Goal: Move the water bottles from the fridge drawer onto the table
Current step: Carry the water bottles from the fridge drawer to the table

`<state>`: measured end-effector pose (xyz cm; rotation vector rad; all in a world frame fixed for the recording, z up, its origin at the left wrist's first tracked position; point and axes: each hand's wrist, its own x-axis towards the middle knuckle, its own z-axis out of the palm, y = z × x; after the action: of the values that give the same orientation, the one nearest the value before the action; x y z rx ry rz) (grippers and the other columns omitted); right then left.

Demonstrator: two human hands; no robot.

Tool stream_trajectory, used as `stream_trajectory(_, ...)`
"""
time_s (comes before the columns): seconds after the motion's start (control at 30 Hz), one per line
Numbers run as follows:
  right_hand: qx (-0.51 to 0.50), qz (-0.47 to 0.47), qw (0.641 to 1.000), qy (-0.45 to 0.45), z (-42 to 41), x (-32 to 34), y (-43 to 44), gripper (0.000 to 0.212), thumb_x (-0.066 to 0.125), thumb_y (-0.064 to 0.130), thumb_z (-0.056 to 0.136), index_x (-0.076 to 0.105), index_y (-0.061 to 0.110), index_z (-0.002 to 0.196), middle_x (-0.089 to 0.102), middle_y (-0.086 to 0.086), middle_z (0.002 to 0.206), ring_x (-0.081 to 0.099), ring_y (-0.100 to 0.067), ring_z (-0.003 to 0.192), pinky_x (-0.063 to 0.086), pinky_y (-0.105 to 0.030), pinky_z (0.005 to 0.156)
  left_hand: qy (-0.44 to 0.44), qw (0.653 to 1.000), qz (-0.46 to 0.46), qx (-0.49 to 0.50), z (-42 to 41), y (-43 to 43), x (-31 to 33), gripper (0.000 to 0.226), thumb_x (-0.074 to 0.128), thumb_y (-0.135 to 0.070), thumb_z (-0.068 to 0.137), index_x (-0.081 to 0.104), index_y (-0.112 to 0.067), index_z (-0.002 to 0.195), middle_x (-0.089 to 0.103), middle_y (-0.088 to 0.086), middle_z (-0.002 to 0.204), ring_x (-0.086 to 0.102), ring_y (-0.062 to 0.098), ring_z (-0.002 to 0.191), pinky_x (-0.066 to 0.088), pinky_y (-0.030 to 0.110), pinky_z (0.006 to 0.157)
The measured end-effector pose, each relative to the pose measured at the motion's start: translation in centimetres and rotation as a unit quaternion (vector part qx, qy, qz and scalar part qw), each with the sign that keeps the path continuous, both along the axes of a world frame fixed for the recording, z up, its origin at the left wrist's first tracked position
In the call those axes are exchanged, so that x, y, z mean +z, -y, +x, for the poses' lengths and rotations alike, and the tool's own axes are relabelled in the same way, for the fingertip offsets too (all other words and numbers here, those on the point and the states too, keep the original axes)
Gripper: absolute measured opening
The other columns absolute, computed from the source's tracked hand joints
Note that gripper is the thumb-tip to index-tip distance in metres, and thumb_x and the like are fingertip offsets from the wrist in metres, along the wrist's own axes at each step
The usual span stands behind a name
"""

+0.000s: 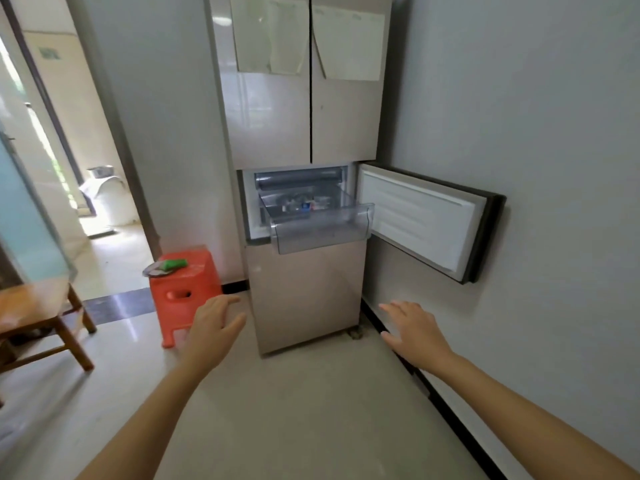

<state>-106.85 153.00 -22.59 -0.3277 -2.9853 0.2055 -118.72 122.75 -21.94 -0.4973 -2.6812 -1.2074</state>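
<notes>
The tall fridge with glossy beige metallic doors (304, 116) stood against a matte grey wall, its small middle compartment door (426, 220) swung wide to the right, showing a ribbed white inner lining and a dark rubbery rim. From that compartment a clear, curved-fronted plastic drawer (322, 226) was pulled out. Inside it, near the back, lay the transparent water bottles (301, 205), seen only as a blurred cluster with a blue and a red patch; their number could not be told.

Both bare hands reached forward below the drawer, well apart from it. The left hand (216, 322) was open, fingers loosely spread, holding nothing. The right hand (414, 332) was likewise open, palm down, and empty.

Left of the fridge stood a squat orange moulded plastic stool (183, 292) with a round grey plate and a green object on top. A wooden table (38, 306) with slim legs showed at the left edge, on a pale polished tile floor (294, 410).
</notes>
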Motion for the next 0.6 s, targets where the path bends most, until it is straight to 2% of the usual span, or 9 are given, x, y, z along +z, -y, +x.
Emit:
stream_trajectory(0.3,0.018,0.035,0.999,-0.012,-17.6,3.3,-6.5,0.055,0.045,0.035,0.093,0.028,0.023,0.144,0.028,0.000,0.149,0.022,-0.016,0.139,0.021,-0.032,0.110,-0.019,0.999,0.035,-0.010,-17.8,-8.0,1.3,0.033,0.058,-0.011,0.088,0.056,-0.004,0.120,0.056,0.015,0.123,0.050,0.029,0.115,0.038,0.039,0.100)
stream_trajectory(0.4,-0.003,0.024,0.999,-0.028,-21.0,3.6,-8.4,0.054,0.045,0.035,0.093,0.029,0.023,0.144,0.029,0.002,0.148,0.024,-0.016,0.138,0.022,-0.031,0.109,-0.016,0.999,0.039,-0.035,-22.2,-11.3,1.4,0.034,0.058,-0.011,0.088,0.055,-0.005,0.121,0.055,0.014,0.125,0.047,0.028,0.119,0.034,0.038,0.103)
stream_trajectory(0.6,-0.024,-0.009,0.999,0.037,-24.9,0.3,-13.7,0.054,0.045,0.034,0.093,0.027,0.023,0.143,0.028,0.003,0.149,0.026,-0.016,0.136,0.020,-0.026,0.109,0.036,0.995,0.019,-0.089,-28.1,-17.8,-1.3,0.034,0.059,-0.016,0.088,0.055,-0.009,0.121,0.053,0.009,0.126,0.044,0.024,0.123,0.031,0.029,0.102)
